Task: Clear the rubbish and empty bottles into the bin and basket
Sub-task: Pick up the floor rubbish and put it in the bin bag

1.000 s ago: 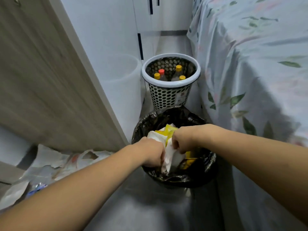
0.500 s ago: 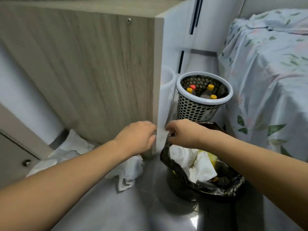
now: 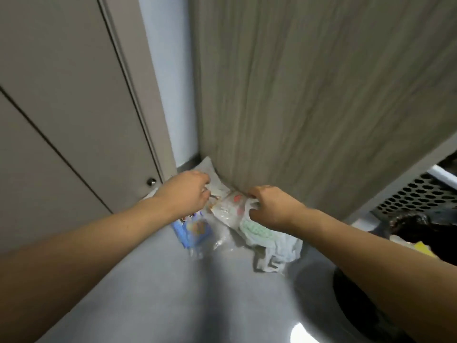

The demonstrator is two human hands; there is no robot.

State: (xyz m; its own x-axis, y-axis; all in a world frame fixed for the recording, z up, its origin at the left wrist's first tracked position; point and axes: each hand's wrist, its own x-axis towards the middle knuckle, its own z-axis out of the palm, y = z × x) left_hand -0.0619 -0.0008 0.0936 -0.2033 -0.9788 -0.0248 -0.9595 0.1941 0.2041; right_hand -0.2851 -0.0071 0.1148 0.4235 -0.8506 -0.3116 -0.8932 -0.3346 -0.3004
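A pile of rubbish lies on the grey floor at the foot of a wooden cabinet side: a white wrapper (image 3: 223, 209), a white and green plastic bag (image 3: 267, 237) and a blue packet (image 3: 194, 230). My left hand (image 3: 188, 194) has curled fingers on the wrappers at the left of the pile. My right hand (image 3: 269, 206) grips the white plastic bag from above. The black-lined bin (image 3: 410, 226) shows at the right edge behind my right forearm, and the perforated white basket (image 3: 418, 194) stands behind it.
The wooden cabinet side (image 3: 309, 95) rises right behind the rubbish. A grey door (image 3: 61, 107) with a small knob (image 3: 150, 181) stands at the left. Grey floor (image 3: 160, 293) stretches toward me.
The view swung left from the bin to the rubbish pile. Both hands left the bin's bag and moved down onto the wrappers by the cabinet.
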